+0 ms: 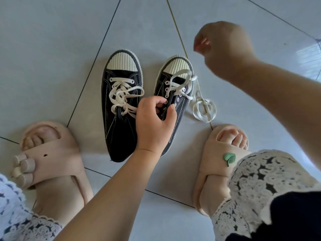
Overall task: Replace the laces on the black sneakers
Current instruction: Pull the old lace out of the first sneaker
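Two black canvas sneakers with cream ribbed toe caps lie side by side on the tiled floor. The left sneaker is fully laced, its white lace loosely bunched. The right sneaker has its white lace threaded only through the eyelets nearest the toe, and the loose rest is coiled on the floor beside it. My left hand grips the right sneaker's eyelet edge and tongue. My right hand is raised above and right of the shoes with fingers curled. A thin strand of lace runs up toward it, and the grip itself is hidden.
My feet in beige slides stand either side of the sneakers, the left slide and the right slide. Lace-trimmed fabric covers my knees at the bottom. Pale floor tiles with dark grout lines extend all around.
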{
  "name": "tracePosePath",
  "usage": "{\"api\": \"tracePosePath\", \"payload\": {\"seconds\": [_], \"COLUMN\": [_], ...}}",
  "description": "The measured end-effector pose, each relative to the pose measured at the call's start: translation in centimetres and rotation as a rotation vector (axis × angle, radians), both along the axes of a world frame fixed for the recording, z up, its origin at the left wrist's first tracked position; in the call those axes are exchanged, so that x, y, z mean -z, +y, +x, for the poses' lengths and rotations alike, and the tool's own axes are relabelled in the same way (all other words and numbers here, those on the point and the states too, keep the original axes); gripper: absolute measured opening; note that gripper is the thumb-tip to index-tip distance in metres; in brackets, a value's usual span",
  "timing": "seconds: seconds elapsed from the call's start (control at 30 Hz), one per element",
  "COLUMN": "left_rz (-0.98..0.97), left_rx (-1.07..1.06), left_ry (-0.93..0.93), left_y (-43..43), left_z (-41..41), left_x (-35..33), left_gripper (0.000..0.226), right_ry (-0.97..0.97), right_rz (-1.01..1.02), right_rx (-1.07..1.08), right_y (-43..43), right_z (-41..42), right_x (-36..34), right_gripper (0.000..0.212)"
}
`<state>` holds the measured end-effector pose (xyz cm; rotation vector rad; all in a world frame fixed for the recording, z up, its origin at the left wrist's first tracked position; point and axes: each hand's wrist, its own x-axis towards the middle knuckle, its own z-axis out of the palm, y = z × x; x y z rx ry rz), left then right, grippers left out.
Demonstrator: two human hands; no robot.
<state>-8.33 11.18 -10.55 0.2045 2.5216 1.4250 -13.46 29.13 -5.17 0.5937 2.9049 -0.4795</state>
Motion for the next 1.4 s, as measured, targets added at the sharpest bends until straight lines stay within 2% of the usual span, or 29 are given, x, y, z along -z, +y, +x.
{"api": "tracePosePath", "payload": {"seconds": [0.03, 0.1, 0.2, 0.27, 0.37, 0.43, 0.5, 0.57, 0.63, 0.7, 0.8, 0.83, 0.9, 0.97, 1.0, 1.1, 1.2, 1.27, 1.4], "left_rz": [0.0, -0.001, -0.015, -0.004, 0.012, 0.004, -0.005, -0.003, 0.0, -0.017, -0.032, -0.034, -0.043, -0.052, -0.054, -0.041, -0.039, -0.044, -0.048], "left_rx": [0.0, -0.002, -0.011, -0.016, -0.016, -0.013, -0.014, -0.011, 0.016, 0.046, 0.041, 0.04, 0.043, 0.038, 0.038, 0.035, 0.039, 0.043, 0.042], "left_ry": [-0.002, -0.01, -0.007, -0.024, -0.028, -0.019, -0.007, -0.007, -0.001, 0.017, 0.02, 0.018, 0.021, 0.026, 0.027, 0.024, 0.025, 0.025, 0.019], "left_y": [0.0, 0.0, 0.1, 0.1, 0.1, 0.0, 0.0, 0.0, 0.1, 0.2, 0.2, 0.2, 0.2, 0.3, 0.3, 0.4, 0.3, 0.2, 0.3], "left_z": [0.0, 0.0, 0.0, 0.0, 0.0, 0.0, 0.0, 0.1, 0.3, 0.4, 0.3, 0.3, 0.3, 0.3, 0.3, 0.2, 0.3, 0.4, 0.3], "left_x": [0.0, 0.0, 0.1, 0.1, -0.1, -0.1, 0.0, 0.0, 0.0, 0.2, 0.4, 0.4, 0.4, 0.4, 0.4, 0.3, 0.3, 0.2, 0.2], "left_gripper": [0.021, 0.021, 0.021, 0.022, 0.022, 0.022, 0.021, 0.021, 0.02, 0.019, 0.018, 0.018, 0.018, 0.018, 0.018, 0.017, 0.016, 0.016, 0.016], "right_ry": [0.0, -0.043, -0.198, -0.232, -0.183, -0.131, -0.033, 0.143, 0.263, 0.196, -0.128, -0.179, -0.126, -0.1, -0.153, -0.279, -0.203, -0.105, 0.184], "right_rz": [-0.032, -0.091, -0.057, 0.052, 0.144, 0.055, -0.094, -0.244, -0.338, -0.345, -0.167, -0.108, -0.093, -0.169, -0.172, -0.007, 0.125, 0.049, -0.063], "right_rx": [-0.041, -0.27, -0.556, -0.597, -0.599, -0.461, -0.123, 0.193, 0.418, 0.49, 0.255, 0.163, 0.013, -0.156, -0.265, -0.503, -0.529, -0.355, 0.31], "right_y": [0.2, -1.2, -4.6, -5.0, -4.2, -3.8, -2.4, -0.2, 1.1, 1.3, 1.9, 2.0, 1.3, -0.7, -1.8, -3.7, -3.8, -3.0, 3.4], "right_z": [-0.1, 0.2, 1.1, 1.4, 1.4, 1.2, 0.7, 0.8, 2.0, 3.3, 3.9, 3.7, 2.8, 1.9, 1.7, 2.0, 2.3, 1.7, 0.0], "right_x": [-0.2, -0.2, 0.7, 1.3, 1.5, 1.3, 0.9, 0.3, -0.1, 0.4, 0.6, 0.3, -0.5, -0.8, -0.5, 0.7, 1.1, 0.4, -1.4], "right_gripper": [0.014, 0.015, 0.025, 0.019, 0.015, 0.02, 0.02, 0.016, 0.012, 0.012, 0.025, 0.032, 0.042, 0.035, 0.028, 0.017, 0.018, 0.023, 0.014]}}
